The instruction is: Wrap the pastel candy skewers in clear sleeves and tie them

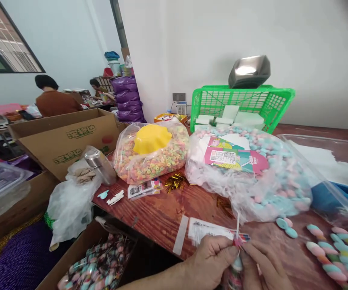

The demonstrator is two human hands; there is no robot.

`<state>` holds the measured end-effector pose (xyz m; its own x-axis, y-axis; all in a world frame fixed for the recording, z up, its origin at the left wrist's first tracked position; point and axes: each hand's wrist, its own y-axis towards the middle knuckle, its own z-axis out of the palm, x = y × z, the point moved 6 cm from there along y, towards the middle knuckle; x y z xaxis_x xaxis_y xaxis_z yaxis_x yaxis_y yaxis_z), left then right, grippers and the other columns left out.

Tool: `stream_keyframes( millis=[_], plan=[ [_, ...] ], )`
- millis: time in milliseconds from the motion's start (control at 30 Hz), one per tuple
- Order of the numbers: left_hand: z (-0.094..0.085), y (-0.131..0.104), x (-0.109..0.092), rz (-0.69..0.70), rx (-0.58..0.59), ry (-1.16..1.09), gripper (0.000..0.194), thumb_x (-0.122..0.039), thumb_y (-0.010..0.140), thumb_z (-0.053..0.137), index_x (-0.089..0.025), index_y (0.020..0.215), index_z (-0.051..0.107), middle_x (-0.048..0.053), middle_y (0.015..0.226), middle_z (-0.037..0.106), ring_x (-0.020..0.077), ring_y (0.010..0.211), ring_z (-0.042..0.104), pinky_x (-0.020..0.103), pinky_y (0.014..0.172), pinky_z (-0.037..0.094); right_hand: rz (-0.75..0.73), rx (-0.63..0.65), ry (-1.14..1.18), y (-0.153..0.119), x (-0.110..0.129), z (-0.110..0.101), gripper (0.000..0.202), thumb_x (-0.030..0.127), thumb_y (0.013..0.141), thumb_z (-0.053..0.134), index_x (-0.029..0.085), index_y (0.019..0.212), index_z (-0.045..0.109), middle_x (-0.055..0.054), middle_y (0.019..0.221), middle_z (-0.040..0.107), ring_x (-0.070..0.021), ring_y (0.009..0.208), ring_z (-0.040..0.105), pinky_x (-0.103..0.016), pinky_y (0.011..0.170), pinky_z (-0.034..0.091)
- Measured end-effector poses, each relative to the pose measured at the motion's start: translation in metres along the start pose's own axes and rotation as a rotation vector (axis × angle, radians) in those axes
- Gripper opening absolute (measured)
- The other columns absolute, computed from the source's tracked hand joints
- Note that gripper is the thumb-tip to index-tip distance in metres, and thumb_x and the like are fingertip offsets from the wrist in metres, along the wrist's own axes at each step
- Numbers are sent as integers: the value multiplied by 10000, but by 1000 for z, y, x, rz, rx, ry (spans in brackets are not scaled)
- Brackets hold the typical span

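Observation:
Both hands meet near the table's front edge, around a wrapped candy stick [236, 266] with a white stick pointing up. My left hand [214, 257] pinches its gathered neck, where a small pink piece shows. From the other side, the fingers of my right hand [261, 264] close on the same neck and wrapper. The candy's lower end is cut off by the frame. Just behind the hands lie printed clear wrappers [204, 230] and a pale strip [180, 235]. Skewered pastel marshmallows [328, 262] lie in rows to the right, near a few loose ones [286, 227].
Behind stand a bag of ring-shaped candies [149, 167] under a yellow scalloped dish [152, 138], a marshmallow bag [282, 173], a green basket [243, 94] and a clear bin [328, 169]. Left are a steel flask [101, 165] and a box of wrapped candies [98, 259]. Two people sit farther back.

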<state>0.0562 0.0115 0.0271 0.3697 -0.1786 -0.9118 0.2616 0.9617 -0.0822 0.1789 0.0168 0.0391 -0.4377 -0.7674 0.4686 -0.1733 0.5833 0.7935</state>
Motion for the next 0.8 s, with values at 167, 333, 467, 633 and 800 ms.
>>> stream_keyframes(
  millis=[167, 333, 467, 633, 800],
  plan=[
    [10, 4, -16, 70, 93, 236, 541, -641, 842, 475, -115, 805, 599, -8, 705, 450, 95, 658, 399, 223, 649, 362, -28, -180, -73, 11, 14, 0, 248, 76, 818, 571, 213, 1009, 649, -55, 928, 636, -201, 823, 608, -355, 729, 498],
    [-1, 7, -20, 7, 62, 438, 483, -592, 850, 486, -144, 674, 518, -36, 629, 408, 84, 596, 361, 210, 574, 310, -60, -56, -72, 28, 19, -14, 206, 101, 833, 526, 197, 982, 631, -69, 928, 675, -206, 853, 627, -350, 755, 486],
    [-1, 2, -4, -242, 204, 141, 506, -620, 733, 594, -132, 603, 562, 1, 582, 512, 92, 527, 456, 220, 546, 377, -590, 287, -321, 42, 48, -19, 371, 114, 830, 448, 227, 1110, 664, -51, 1110, 699, -255, 1086, 579, -418, 948, 357],
    [-7, -13, 17, -567, 462, 32, 475, -574, 503, 783, -140, 602, 620, -16, 486, 479, 128, 497, 498, 252, 525, 403, -736, 505, -312, 52, 71, -20, 331, 106, 887, 407, 233, 1022, 681, 2, 891, 739, -171, 884, 628, -360, 918, 341],
    [-16, -25, 8, -553, 631, 401, 467, -641, 697, 624, -175, 729, 628, -6, 602, 531, 119, 515, 473, 244, 515, 386, -462, 449, -107, 36, 65, -3, 374, 128, 934, 326, 211, 693, 600, 23, 543, 582, -134, 572, 514, -347, 758, 352]
  ],
)
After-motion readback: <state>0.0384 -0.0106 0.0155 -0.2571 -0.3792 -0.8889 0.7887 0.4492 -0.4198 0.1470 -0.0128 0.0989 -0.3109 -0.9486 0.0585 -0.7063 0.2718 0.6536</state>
